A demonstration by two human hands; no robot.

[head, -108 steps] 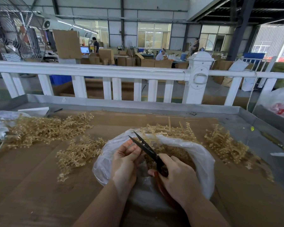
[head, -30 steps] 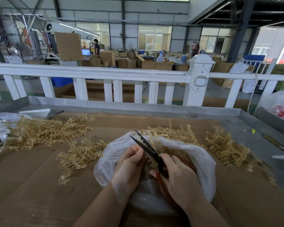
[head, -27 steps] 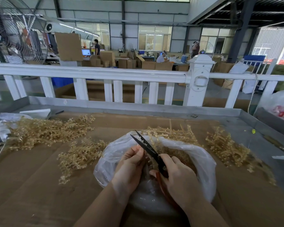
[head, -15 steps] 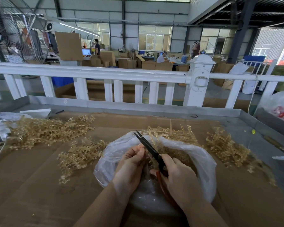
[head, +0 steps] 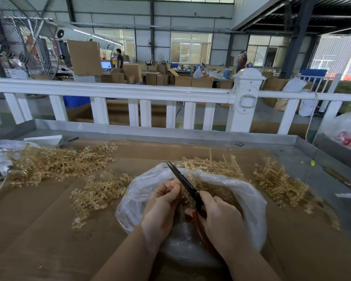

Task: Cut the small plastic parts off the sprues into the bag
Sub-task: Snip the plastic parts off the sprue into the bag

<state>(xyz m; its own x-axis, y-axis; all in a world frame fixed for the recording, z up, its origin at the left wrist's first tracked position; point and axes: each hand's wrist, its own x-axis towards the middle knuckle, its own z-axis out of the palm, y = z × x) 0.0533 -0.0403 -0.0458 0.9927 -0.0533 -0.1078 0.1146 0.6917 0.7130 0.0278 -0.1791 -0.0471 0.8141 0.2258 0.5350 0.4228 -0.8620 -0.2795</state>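
A clear plastic bag point(head: 251, 201) lies open on the cardboard-covered table, with small tan plastic parts point(head: 217, 191) inside it. My left hand point(head: 162, 205) pinches a small piece of sprue point(head: 173, 181) over the bag's mouth. My right hand point(head: 221, 218) grips black scissors point(head: 182, 181) with red handles; the blades are closed and point up and away, right next to the left fingertips. Most of the sprue is hidden behind my fingers.
Heaps of tan sprues lie on the table: a big one at far left point(head: 55, 161), a smaller one point(head: 99, 193) left of the bag, another behind the bag point(head: 211, 165) and one at right point(head: 280, 183). A white railing point(head: 130, 92) runs behind the table.
The scissor blades, open a second ago, have closed beside my left fingertips. Both hands stay over the bag in nearly the same place.
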